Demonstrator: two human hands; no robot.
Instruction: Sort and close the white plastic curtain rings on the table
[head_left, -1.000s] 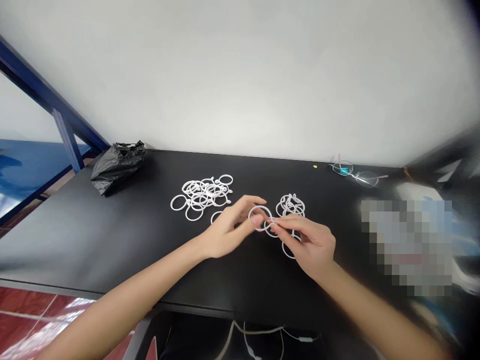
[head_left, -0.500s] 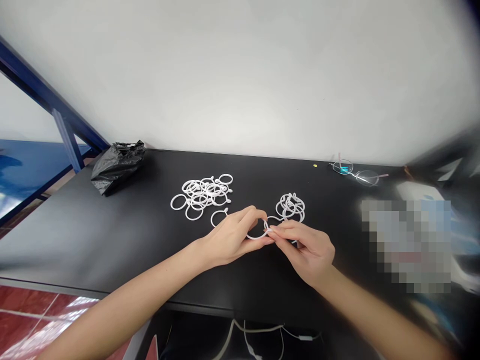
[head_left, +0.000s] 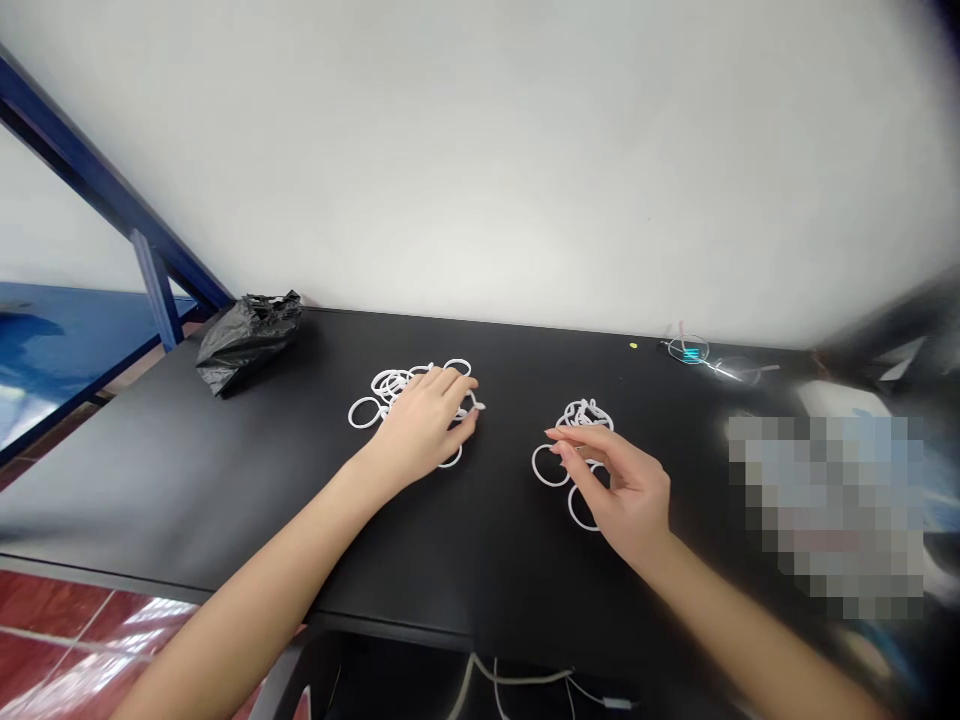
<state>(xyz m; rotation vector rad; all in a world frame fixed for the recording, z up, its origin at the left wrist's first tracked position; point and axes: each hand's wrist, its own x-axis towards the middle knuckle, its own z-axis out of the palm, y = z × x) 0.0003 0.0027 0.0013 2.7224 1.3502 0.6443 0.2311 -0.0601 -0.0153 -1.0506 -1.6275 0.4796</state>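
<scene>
My left hand [head_left: 429, 412] lies palm down over a loose pile of white curtain rings [head_left: 364, 413], fingers and thumb apart. One ring with a small eyelet shows between its thumb and forefinger. My right hand [head_left: 619, 485] pinches with thumb and forefinger at the edge of a white curtain ring [head_left: 534, 466]; the exact contact is hard to see. Under the same hand another ring [head_left: 571, 508] is partly covered. Just behind the fingers sits a smaller cluster of rings [head_left: 589, 408].
A crumpled black plastic bag [head_left: 247, 340] stands at the back left of the black table [head_left: 225, 470]. Eyeglasses [head_left: 688, 350] lie by the wall at the back right, near a small yellow bit [head_left: 634, 345]. A blurred package [head_left: 825, 510] lies at the right. Cables [head_left: 517, 680] hang below the edge.
My hands were together on one ring between them. My left hand has let go and moved left onto the larger pile. My right hand stays by the smaller cluster.
</scene>
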